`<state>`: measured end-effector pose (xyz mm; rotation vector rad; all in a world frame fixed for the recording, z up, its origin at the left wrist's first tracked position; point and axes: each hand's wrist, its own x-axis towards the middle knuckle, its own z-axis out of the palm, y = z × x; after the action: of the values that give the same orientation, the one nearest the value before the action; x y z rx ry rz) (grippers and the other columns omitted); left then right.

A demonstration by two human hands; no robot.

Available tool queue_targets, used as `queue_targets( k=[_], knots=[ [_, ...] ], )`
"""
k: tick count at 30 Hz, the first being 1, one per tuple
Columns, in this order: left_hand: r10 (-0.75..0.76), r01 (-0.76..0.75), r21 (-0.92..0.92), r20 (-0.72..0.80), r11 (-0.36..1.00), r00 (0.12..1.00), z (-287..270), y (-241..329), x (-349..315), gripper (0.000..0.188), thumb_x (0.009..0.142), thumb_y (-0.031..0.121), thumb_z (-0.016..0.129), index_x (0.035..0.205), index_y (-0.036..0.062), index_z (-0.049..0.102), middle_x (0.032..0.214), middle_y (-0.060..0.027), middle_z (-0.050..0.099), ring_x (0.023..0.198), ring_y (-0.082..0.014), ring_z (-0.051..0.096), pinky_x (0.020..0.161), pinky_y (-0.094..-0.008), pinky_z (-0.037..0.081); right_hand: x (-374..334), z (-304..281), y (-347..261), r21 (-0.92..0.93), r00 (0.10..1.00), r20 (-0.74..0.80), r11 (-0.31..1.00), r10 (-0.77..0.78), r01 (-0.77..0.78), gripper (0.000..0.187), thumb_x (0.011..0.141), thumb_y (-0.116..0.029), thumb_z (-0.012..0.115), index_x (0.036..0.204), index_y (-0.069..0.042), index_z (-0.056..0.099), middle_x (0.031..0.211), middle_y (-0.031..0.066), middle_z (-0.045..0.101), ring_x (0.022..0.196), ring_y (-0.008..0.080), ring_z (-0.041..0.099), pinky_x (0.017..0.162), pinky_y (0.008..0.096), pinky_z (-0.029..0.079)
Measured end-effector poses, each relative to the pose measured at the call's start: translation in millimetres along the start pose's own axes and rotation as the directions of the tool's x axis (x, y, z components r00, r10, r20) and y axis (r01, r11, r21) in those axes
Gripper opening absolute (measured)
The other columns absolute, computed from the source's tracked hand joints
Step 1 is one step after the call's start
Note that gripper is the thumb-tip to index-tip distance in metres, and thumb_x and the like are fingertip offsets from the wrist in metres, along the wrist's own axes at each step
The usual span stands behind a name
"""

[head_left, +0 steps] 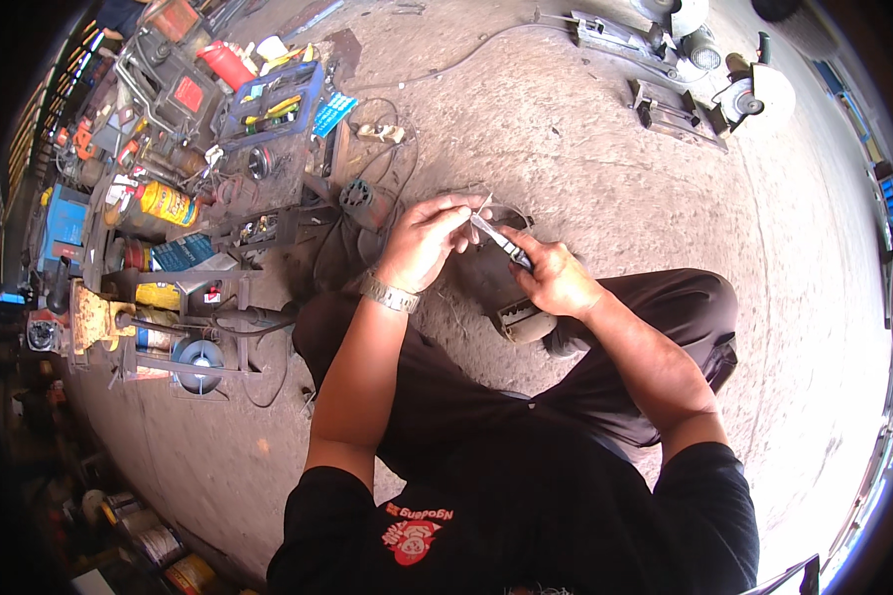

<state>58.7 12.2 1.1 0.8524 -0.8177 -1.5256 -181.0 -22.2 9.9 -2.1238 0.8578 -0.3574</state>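
Observation:
My right hand (563,282) is closed around the handles of a pair of silver pliers (501,240), whose jaws point up and left. Pinched between the thumb and fingers of my left hand (423,241), which wears a metal watch (392,295), is a thin, light strip or wire (484,205). The plier jaws meet or nearly meet this piece at my left fingertips; whether they grip it is too small to tell. Beneath both hands, on the floor between my legs, stands a dark rounded metal part (522,323), partly hidden by my right hand.
At left a cluttered metal bench (268,230) carries a blue tool case (271,104), a yellow bottle (169,203) and a bench vise (99,319). A grey-green motor-like tool (365,203) and cables lie beside my left hand. Cut-off machines (747,97) stand at the far right.

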Motion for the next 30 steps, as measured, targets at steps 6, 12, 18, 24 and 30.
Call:
queue_targets(
  k=[6, 12, 18, 24, 30],
  knots=[
    [-0.136, 0.137, 0.004, -0.032, 0.991, 0.99, 0, 12, 0, 0.021, 0.101, 0.008, 0.058, 0.115, -0.0018, 0.07, 0.101, -0.0133, 0.074, 0.078, -0.0131, 0.066, 0.068, -0.0263, 0.051, -1, -7, -7, -0.055, 0.996, 0.086, 0.998, 0.014, -0.009, 0.067, 0.084, -0.005, 0.061, 0.149, -0.009, 0.044, 0.087, 0.0268, 0.069, 0.084, 0.0399, 0.071, 0.079, 0.0453, 0.057],
    [-0.211, 0.228, 0.18, -0.108, 0.957, 0.971, 1, 17, 2, 0.015, 0.098, 0.01, 0.066, 0.107, -0.0003, 0.072, 0.092, -0.0087, 0.074, 0.069, -0.0097, 0.065, 0.064, -0.0232, 0.053, -2, -6, -3, -0.119, 0.987, 0.157, 0.993, 0.033, -0.015, 0.068, 0.084, -0.006, 0.062, 0.149, -0.009, 0.044, 0.092, 0.0263, 0.07, 0.084, 0.0409, 0.07, 0.081, 0.0472, 0.057],
    [-0.226, 0.246, 0.217, -0.113, 0.945, 0.968, -2, 11, 2, 0.013, 0.098, 0.011, 0.065, 0.104, 0.0007, 0.072, 0.088, -0.0061, 0.073, 0.067, -0.0089, 0.064, 0.062, -0.0227, 0.052, -4, -2, 1, -0.135, 0.991, 0.121, 0.989, -0.047, 0.063, 0.069, 0.084, -0.005, 0.062, 0.15, -0.011, 0.042, 0.095, 0.0253, 0.07, 0.086, 0.0416, 0.07, 0.081, 0.0483, 0.057],
    [-0.223, 0.241, 0.188, -0.113, 0.952, 0.968, -2, 12, 2, 0.014, 0.098, 0.01, 0.065, 0.104, 0.0002, 0.072, 0.089, -0.0065, 0.073, 0.067, -0.0091, 0.064, 0.062, -0.0229, 0.051, -3, -7, -8, -0.161, 0.988, 0.152, 0.987, 0.022, 0.003, 0.068, 0.088, -0.005, 0.063, 0.152, -0.013, 0.04, 0.104, 0.0251, 0.07, 0.092, 0.0417, 0.07, 0.086, 0.0484, 0.056],
    [-0.229, 0.247, 0.176, -0.117, 0.953, 0.966, -5, 9, 4, 0.014, 0.098, 0.01, 0.065, 0.103, -0.0002, 0.072, 0.088, -0.0075, 0.073, 0.066, -0.0101, 0.063, 0.061, -0.0236, 0.05, -4, -2, 2, -0.156, 0.992, 0.115, 0.986, -0.045, 0.063, 0.071, 0.084, -0.006, 0.063, 0.151, -0.01, 0.039, 0.094, 0.025, 0.071, 0.089, 0.0414, 0.07, 0.084, 0.0486, 0.056]
  ],
)
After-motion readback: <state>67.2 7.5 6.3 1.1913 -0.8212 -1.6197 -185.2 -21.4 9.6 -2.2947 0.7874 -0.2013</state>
